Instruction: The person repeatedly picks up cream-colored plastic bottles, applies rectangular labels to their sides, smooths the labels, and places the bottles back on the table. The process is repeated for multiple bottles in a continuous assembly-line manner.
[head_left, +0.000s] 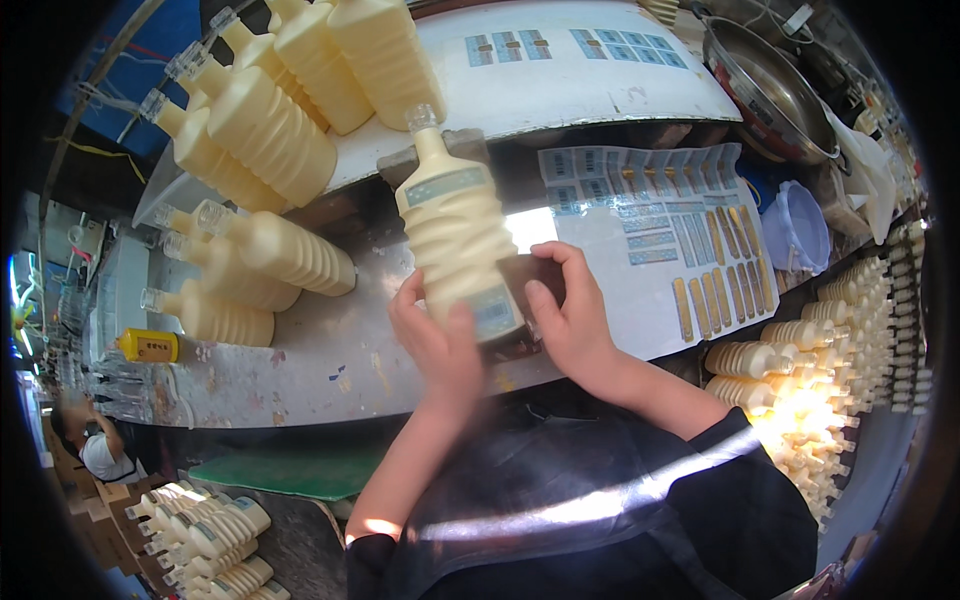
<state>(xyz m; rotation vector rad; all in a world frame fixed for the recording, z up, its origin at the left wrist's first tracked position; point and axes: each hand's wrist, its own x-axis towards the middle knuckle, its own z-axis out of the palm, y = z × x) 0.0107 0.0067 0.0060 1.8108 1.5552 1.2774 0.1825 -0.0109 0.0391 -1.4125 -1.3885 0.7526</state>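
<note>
A cream plastic bottle (455,230) with a ribbed body and clear threaded neck lies before me, neck pointing away. It bears a pale blue label (444,185) near the shoulder and another (492,310) near the base. My left hand (435,335), partly blurred, grips its lower left side, thumb over the front. To the right of the bottle, my right hand (575,315) has thumb and index finger apart at a dark brown block (535,275) that shows beside the bottle. Its other fingers are mostly hidden.
Several cream bottles (270,130) stand on the left. A yellow squeeze bottle (150,346) lies nearby. Label sheets (660,270) with blue and gold strips lie right, beside a lilac bucket (797,228) and metal pan (770,75). More bottles (800,370) crowd the right; another person (103,450) is far left.
</note>
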